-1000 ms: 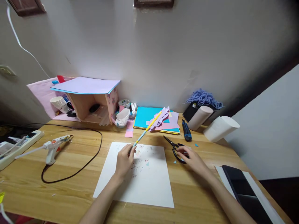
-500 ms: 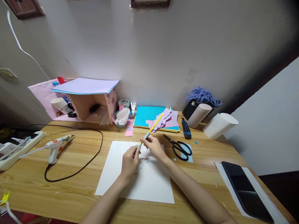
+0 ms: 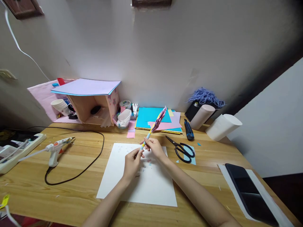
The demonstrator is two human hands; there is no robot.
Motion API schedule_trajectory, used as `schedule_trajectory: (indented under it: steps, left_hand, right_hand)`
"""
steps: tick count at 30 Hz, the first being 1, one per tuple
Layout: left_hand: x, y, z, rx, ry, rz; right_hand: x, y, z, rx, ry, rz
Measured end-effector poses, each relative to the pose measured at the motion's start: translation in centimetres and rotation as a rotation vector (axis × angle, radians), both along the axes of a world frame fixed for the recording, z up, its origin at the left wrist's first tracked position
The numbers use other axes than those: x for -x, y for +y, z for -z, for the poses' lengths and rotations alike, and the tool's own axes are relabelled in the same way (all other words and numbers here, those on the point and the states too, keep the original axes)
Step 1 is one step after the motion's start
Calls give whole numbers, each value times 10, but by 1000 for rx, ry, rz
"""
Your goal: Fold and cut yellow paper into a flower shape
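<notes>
A plain, light-grey painted wall (image 3: 151,63) rose behind a pale wooden table (image 3: 78,198) with visible grain. The lower edges of two dark-brown framed objects, one at upper left (image 3: 25,8) and one at top centre (image 3: 151,3), showed on it. A thin white cable (image 3: 20,48) hung down the left side, near a pale rectangular wall plate (image 3: 8,74). Faint smudges marked the paint. On the right, a dark slanting band (image 3: 284,67) bordered a smooth whitish upright surface (image 3: 274,135), with deep shadow below. Soft, uneven light dimmed toward the upper-right corner.
</notes>
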State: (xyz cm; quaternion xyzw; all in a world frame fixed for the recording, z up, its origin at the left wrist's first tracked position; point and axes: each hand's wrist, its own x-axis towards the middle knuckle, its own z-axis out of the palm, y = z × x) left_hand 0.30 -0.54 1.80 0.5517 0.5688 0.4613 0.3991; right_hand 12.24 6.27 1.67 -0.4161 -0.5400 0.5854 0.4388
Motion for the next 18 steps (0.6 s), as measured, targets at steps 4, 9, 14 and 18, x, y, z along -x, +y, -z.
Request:
schedule_trajectory:
  steps: [4,9,14,18]
  left_hand:
    - [0,5,3,61,-90,14]
    - [3,12,8,227,-367,105]
    - [14,17,10,256,-571,87]
    - [24,22,10,266,-653,50]
  right_hand:
    - [1,3,2,-24,19,14]
    - [1,4,1,-26,20,12]
    - [-9,-7,12,-177,-126,52]
    - [-26,-27,23,-413,-414,-138]
